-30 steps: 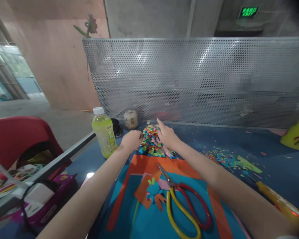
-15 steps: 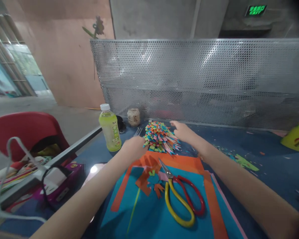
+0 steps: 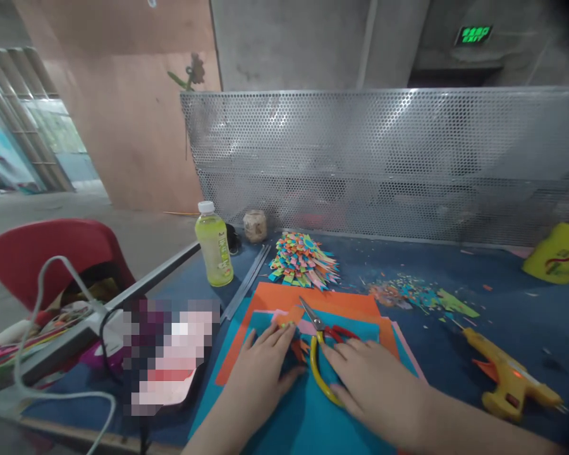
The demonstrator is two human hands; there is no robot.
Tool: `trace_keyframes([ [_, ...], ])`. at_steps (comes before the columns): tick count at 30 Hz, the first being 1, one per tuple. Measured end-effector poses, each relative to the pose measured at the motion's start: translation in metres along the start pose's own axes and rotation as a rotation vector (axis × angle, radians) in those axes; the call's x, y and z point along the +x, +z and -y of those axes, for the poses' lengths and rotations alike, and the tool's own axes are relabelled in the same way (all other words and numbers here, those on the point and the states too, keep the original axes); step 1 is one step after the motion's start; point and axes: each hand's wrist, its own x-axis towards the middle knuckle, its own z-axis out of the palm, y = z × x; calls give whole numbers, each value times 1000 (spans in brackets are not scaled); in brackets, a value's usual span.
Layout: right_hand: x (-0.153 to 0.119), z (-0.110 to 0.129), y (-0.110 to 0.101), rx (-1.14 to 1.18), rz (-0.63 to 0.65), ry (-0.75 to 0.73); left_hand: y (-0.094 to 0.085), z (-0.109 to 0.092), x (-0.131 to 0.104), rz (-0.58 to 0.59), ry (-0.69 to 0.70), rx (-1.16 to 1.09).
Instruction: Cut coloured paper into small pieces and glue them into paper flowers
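Observation:
My left hand (image 3: 264,360) lies flat on the paper sheets, fingers stretched and thumb apart, over small orange and pink paper scraps (image 3: 298,347). My right hand (image 3: 374,379) rests over the handles of the scissors (image 3: 318,323), its fingers stretched and its thumb apart near the yellow loop; most of the red loop is hidden beneath it. The scissors lie flat, blades pointing away from me. Under both hands is a stack of blue paper (image 3: 303,423) and orange paper (image 3: 322,296). Beyond the stack sits a bundle of fringed, many-coloured paper strips (image 3: 303,259).
A yellow glue gun (image 3: 507,373) and paper clippings (image 3: 412,294) lie to the right. Left of the stack are a drink bottle (image 3: 214,249), thin grey sticks (image 3: 246,281), a blurred pink object (image 3: 175,360) and a white cable (image 3: 42,328). A perforated metal panel (image 3: 360,158) borders the far edge.
Both hands have drawn back toward me from the fringed bundle, the left onto the paper scraps, the right onto the scissors' handles. The glue gun has come into view.

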Motion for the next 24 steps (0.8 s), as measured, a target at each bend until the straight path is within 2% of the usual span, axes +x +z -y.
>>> trace_keyframes([
  [3, -11, 1, 21, -27, -12, 30, 4, -6, -1, -92, -8, 38],
  [5, -15, -3, 39, -78, -100, 2, 4, -9, -2, -127, -5, 65],
  [6, -17, -5, 48, -113, -164, -31, 4, -9, -2, -133, -3, 76],
  [9, -20, -12, 73, -253, -472, -97, 6, -6, -3, -134, 12, 100],
  [11, -22, -13, 83, -328, -646, -89, 8, -4, -4, -142, 39, 110],
  [14, -24, -12, 90, -379, -790, -5, 12, -5, -4, -160, 83, 122],
  [19, -27, -9, 96, -485, -833, 135, 15, -10, 5, -208, 146, 177],
  [22, -26, -6, 103, -557, -818, 218, 13, -9, 9, -149, 185, 105],
  [24, -26, -4, 108, -563, -797, 277, 10, -5, 9, -108, 163, 40],
])
